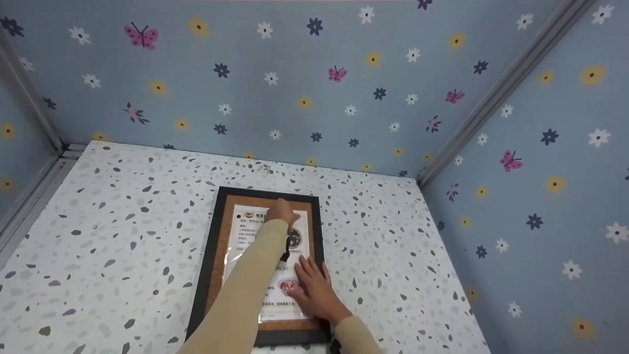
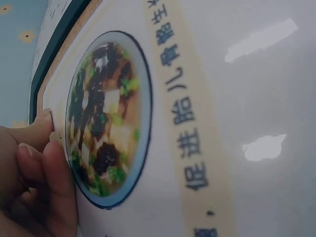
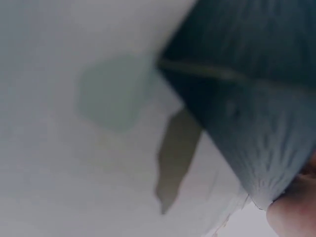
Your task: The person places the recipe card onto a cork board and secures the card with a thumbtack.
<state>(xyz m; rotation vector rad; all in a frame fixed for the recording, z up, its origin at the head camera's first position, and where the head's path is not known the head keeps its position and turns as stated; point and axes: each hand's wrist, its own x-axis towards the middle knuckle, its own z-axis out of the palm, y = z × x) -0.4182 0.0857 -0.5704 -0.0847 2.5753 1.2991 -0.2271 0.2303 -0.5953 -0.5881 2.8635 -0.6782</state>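
A black picture frame point(image 1: 320, 231) with a brown backing point(image 1: 227, 231) lies on the speckled white tabletop. Inside it is a printed sheet point(image 1: 250, 226) with Chinese text and food pictures, glossy like plastic. My left hand point(image 1: 282, 211) is at the sheet's top; in the left wrist view its fingers point(image 2: 54, 163) are bent, with fingertips at the sheet beside a soup-bowl picture point(image 2: 109, 123). Whether they pinch anything is unclear. My right hand point(image 1: 317, 292) rests over the sheet's lower right and the frame's side. In the right wrist view, the frame's dark corner point(image 3: 237, 84) stands out.
The white speckled tabletop point(image 1: 123, 236) surrounds the frame. Blue panels with flowers and butterflies rise at the back point(image 1: 290, 54) and right point(image 1: 565, 206), with another at the left. Grey metal strips point(image 1: 506, 88) run along the panel joints.
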